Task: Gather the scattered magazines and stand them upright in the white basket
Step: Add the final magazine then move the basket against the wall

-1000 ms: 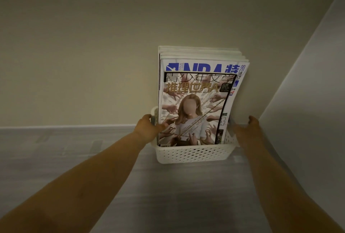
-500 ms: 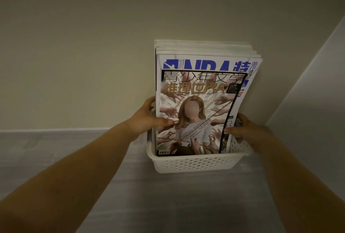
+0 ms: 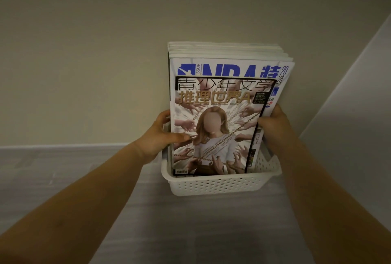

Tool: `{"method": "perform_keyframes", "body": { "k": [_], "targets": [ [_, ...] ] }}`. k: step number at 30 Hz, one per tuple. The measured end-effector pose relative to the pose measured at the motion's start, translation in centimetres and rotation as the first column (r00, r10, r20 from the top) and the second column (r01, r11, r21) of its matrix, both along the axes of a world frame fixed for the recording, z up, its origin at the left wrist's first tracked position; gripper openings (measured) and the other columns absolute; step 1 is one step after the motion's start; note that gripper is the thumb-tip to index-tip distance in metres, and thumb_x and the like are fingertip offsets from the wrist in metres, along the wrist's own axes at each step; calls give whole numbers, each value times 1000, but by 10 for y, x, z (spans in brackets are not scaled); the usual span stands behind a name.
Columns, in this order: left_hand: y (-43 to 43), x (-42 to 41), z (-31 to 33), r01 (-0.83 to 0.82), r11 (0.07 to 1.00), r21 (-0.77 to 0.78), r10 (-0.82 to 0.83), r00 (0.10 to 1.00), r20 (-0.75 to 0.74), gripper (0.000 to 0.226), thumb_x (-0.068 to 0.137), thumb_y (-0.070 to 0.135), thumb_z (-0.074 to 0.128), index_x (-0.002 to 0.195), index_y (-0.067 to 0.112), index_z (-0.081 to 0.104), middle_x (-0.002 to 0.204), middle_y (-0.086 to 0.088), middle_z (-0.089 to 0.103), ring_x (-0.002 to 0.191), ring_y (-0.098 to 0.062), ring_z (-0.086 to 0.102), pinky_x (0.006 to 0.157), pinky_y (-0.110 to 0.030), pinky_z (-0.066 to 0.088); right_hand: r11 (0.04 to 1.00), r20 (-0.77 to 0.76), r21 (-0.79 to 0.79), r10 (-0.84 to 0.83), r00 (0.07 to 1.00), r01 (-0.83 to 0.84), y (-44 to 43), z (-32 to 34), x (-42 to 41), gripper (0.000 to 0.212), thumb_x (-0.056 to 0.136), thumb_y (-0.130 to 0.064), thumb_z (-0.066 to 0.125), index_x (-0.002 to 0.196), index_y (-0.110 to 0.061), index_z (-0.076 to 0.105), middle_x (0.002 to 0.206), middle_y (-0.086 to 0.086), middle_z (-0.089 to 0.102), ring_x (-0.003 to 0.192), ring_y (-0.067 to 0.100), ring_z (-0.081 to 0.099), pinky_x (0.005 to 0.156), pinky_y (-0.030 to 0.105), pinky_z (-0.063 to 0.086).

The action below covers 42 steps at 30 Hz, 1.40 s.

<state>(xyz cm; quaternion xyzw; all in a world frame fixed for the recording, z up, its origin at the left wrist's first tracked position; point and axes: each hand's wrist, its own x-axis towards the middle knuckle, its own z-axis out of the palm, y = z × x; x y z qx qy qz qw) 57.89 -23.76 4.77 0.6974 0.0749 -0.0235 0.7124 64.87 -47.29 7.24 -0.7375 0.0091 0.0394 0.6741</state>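
While both hands clamp it from either side, the stack of magazines [image 3: 228,103] stands upright in the white basket [image 3: 218,185], directly between them. Left hand [image 3: 157,136]: thumb laid across the front cover, fingers wrapped behind the stack's left edge. Right hand [image 3: 273,124]: pressed on the stack's right edge, thumb on the cover. Front magazine [image 3: 215,126]: glossy, rectangular, smaller than the blue-lettered issue [image 3: 230,69] behind it; further white page edges fan out at the back. Basket: rigid white plastic, rectangular, rounded rim, walls perforated with small holes; it sits on a grey wood-grain floor [image 3: 190,232] against a plain beige wall [image 3: 84,52]. Half a second earlier the right hand sat lower, near the basket rim; it now grips higher up the stack.
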Motion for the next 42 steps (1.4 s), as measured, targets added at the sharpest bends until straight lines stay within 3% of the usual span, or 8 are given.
{"method": "perform_keyframes", "body": {
  "k": [3, 7, 11, 18, 23, 29, 33, 42],
  "targets": [
    [-3, -3, -2, 6, 1000, -1, -6, 1000, 27, 71, 74, -6, 64, 133, 16, 31, 129, -8, 48, 104, -21, 57, 76, -28, 52, 1000, 65, 11, -18, 998, 18, -5, 0, 0, 39, 82, 6, 45, 113, -14, 54, 108, 19, 64, 96, 41, 62, 81, 60, 51],
    [-12, -10, -13, -53, 996, 65, 48, 996, 78, 67, 68, -15, 66, 123, 12, 38, 108, -2, 56, 99, -20, 57, 69, -21, 58, 985, 127, -170, -1, 992, 23, -14, -5, -6, 45, 83, 4, 45, 123, -16, 47, 113, 8, 60, 104, 26, 58, 77, 32, 50],
    [-12, -15, -21, -54, 997, -53, 46, 989, -142, 63, 74, -12, 62, 131, 5, 40, 110, -12, 62, 104, -31, 60, 81, -39, 53, 946, -204, -296, 72, 976, -132, -39, -19, -18, 62, 83, -5, 57, 138, -10, 30, 143, 13, 39, 125, 27, 42, 97, 38, 37],
    [-13, -16, -26, -108, 967, -232, 54, 972, -228, 48, 75, -17, 53, 118, 6, 52, 88, -9, 65, 73, -22, 65, 52, -26, 57, 996, -275, -25, 74, 959, -84, -47, -34, -35, 52, 74, 23, 38, 107, -13, 57, 64, -2, 72, 52, 8, 65, 45, 20, 53],
    [-17, -23, -28, -96, 954, -283, 30, 973, -229, 38, 76, -18, 51, 97, 13, 60, 68, 1, 74, 58, -14, 71, 46, -24, 55, 994, -299, 34, 112, 948, -107, -59, -44, -65, 46, 76, 18, 38, 89, -20, 59, 84, 0, 65, 78, 17, 61, 59, 31, 51],
    [-32, -54, -21, -47, 986, -159, 16, 981, -195, 41, 71, -18, 54, 104, 4, 61, 88, -9, 68, 69, -20, 68, 54, -26, 55, 998, -264, 29, -41, 964, 50, -75, -48, -136, 45, 73, 19, 41, 92, -17, 61, 85, 2, 66, 82, 21, 61, 65, 34, 48],
    [-51, -86, -10, 5, 997, -78, -17, 987, -157, 37, 70, -20, 54, 99, 3, 59, 75, -6, 63, 41, -2, 62, 36, -12, 46, 993, -245, -2, -118, 962, 121, -86, -41, -191, 44, 74, 17, 44, 79, -25, 59, 83, 0, 65, 81, 19, 61, 72, 37, 48],
    [-113, -186, 2, 97, 990, -99, -108, 988, -109, 39, 75, -13, 58, 108, 8, 59, 93, -7, 63, 80, -22, 61, 72, -29, 49, 959, -231, -118, -278, 932, 256, -140, 3, -310, 50, 78, 19, 41, 112, -16, 51, 92, 0, 61, 81, 13, 58, 72, 29, 47]
  ]
}}
